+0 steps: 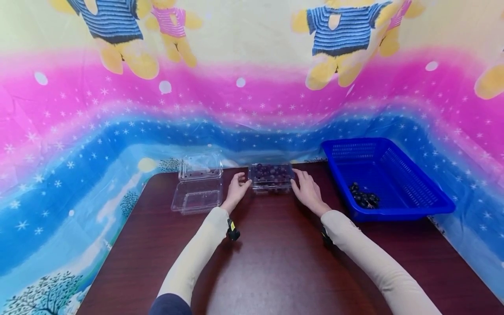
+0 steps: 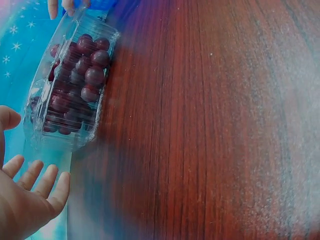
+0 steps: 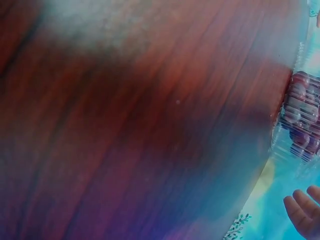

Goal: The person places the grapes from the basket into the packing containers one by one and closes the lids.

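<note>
**Box between two loosely spread hands**

Nearest, two pale sleeves [image 1: 197, 258] reach in over the dark table [image 1: 271, 253]. Beyond them, the left hand [image 1: 236, 191] is at the left end of the box [image 1: 271, 189], its fingers spread wide; the left wrist view shows a gap between them and the plastic, so it holds nothing. The right hand [image 1: 309, 191] is at the right end, its fingers extended rather than curled round anything; whether they touch the box cannot be told.

Right of the hands is a blue basket [image 1: 397, 214], with a small dark bunch [image 1: 364, 197] in its near left part. To the left, a clear spare box [image 1: 197, 203] lies with its lid raised at the far side.

The box itself is at the table's far edge, between the hands, and full of grapes [image 1: 271, 169]. Its lid seems to be down, though whether it is latched is unclear. The step in hand looks like placing or letting go of this box. Moving it again would call for bringing both hands in against its ends. Farthest, a printed cloth [image 1: 267, 118] hangs behind.
</note>
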Tool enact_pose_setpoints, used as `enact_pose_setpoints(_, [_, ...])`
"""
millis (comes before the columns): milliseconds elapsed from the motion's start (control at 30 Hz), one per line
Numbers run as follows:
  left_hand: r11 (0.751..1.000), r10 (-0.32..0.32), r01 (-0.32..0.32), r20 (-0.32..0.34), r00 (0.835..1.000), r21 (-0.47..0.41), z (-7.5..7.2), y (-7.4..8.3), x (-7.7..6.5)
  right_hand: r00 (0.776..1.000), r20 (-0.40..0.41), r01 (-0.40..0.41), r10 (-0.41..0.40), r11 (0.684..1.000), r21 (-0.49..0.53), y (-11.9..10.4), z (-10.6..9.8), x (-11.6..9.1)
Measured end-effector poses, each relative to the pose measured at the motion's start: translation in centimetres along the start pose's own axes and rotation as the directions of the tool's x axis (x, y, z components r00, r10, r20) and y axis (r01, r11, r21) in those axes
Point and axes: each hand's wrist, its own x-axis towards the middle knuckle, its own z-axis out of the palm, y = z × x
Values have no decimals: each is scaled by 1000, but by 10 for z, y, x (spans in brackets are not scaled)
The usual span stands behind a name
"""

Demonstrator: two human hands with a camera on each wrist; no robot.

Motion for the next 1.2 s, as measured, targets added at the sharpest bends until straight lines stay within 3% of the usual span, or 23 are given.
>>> enact_pose_setpoints(200, [1000, 25, -25, 26, 999, -1, 2, 4, -2, 998, 61, 36, -34, 999, -29, -1, 3, -1])
enact_pose_setpoints(367, [998, 56, -59, 105, 993, 31, 3, 8, -4, 991, 126, 52, -38, 993, -109, -2, 6, -3])
enact_pose_setpoints(600, [992, 107, -118, 180, 978, 54, 9, 7, -6, 982, 174, 91, -71, 990, -108, -6, 7, -5])
enact_pose_setpoints(833, [962, 231, -259, 253, 939, 86, 14, 7, -9, 968, 206, 176, -143, 973, -148, -5, 11, -6])
enact_pose_setpoints(967, [953, 249, -289, 308, 918, 93, 16, 7, -11, 961, 226, 200, -162, 967, -159, -3, 13, -7])
enact_pose_setpoints(1200, [921, 250, -330, 336, 908, 206, 17, 4, -9, 956, 248, 197, -157, 970, -144, 0, 15, -8])
